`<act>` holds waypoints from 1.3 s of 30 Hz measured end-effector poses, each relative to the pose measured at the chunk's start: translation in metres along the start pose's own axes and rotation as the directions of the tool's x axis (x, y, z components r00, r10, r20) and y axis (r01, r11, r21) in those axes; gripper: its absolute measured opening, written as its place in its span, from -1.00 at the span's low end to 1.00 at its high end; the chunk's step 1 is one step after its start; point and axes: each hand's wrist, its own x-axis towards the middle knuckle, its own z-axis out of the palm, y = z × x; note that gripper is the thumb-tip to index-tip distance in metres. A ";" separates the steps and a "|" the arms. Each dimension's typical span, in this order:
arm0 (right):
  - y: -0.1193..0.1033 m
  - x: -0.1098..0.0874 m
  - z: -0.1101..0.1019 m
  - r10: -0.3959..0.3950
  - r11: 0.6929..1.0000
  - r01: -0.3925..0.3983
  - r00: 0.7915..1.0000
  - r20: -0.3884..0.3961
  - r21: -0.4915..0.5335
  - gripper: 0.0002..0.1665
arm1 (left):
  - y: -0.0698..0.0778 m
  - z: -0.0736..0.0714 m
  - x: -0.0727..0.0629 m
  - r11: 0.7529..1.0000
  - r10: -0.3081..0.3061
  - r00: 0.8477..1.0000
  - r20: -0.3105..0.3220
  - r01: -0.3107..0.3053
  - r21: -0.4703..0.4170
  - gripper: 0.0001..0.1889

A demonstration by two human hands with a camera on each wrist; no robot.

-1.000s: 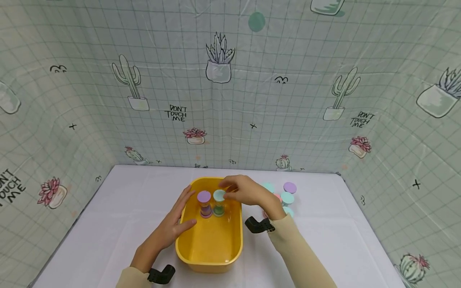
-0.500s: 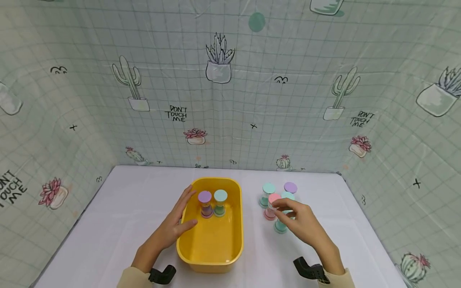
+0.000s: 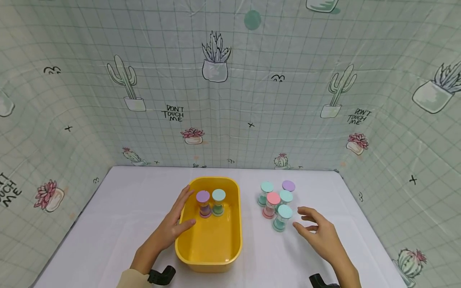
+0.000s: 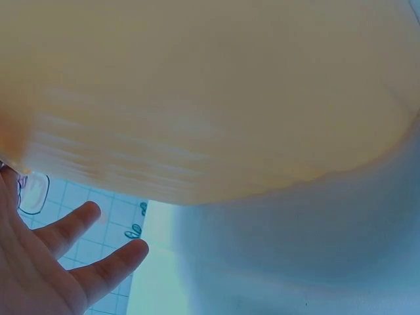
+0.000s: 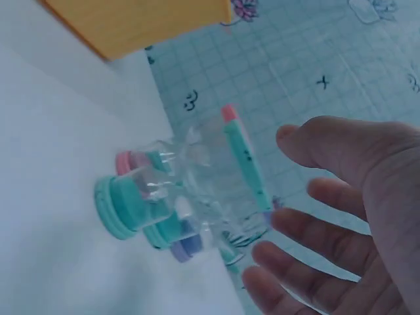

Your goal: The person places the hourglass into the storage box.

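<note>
My left hand (image 3: 172,224) lies along the left rim of a yellow plastic tub (image 3: 209,265), its fingers extended and the thumb reaching over the inside. Two sand timers stand upright in the tub: a purple-capped sand timer (image 3: 203,203) and a teal-capped sand timer (image 3: 218,203). Just right of a teal sand timer (image 3: 282,218) on the table, my right hand (image 3: 320,234) hovers with fingers spread and holds nothing. In the right wrist view, the thumb and fingers (image 5: 328,239) face that teal sand timer (image 5: 134,203) without gripping it.
Behind the front teal timer stand a pink sand timer (image 3: 271,205), two more teal ones and a purple sand timer (image 3: 288,186), close together. A white cloth covers the table (image 3: 335,208). A cactus-print curtain (image 3: 230,100) surrounds it at the back and sides.
My right hand has left the teal-capped timer in the tub and moved right, past the group, to the right side of the front teal timer. My left hand has stayed at the rim.
</note>
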 end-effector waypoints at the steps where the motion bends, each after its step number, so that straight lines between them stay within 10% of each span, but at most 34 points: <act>1: 0.002 0.001 0.003 0.023 1.000 -0.023 1.000 -0.004 0.003 -0.45 | 0.000 0.000 0.000 1.000 -0.003 1.000 -0.001 0.003 0.001 -0.18; 17: 0.009 0.011 0.042 0.180 0.973 -0.172 0.983 -0.045 0.152 -0.33 | 0.001 0.001 -0.001 1.000 -0.001 1.000 -0.006 0.001 -0.017 -0.19; 39: 0.001 0.029 0.034 0.053 0.998 -0.056 0.996 0.066 0.043 -0.45 | -0.004 0.001 0.000 0.999 0.018 1.000 -0.007 -0.019 -0.029 -0.19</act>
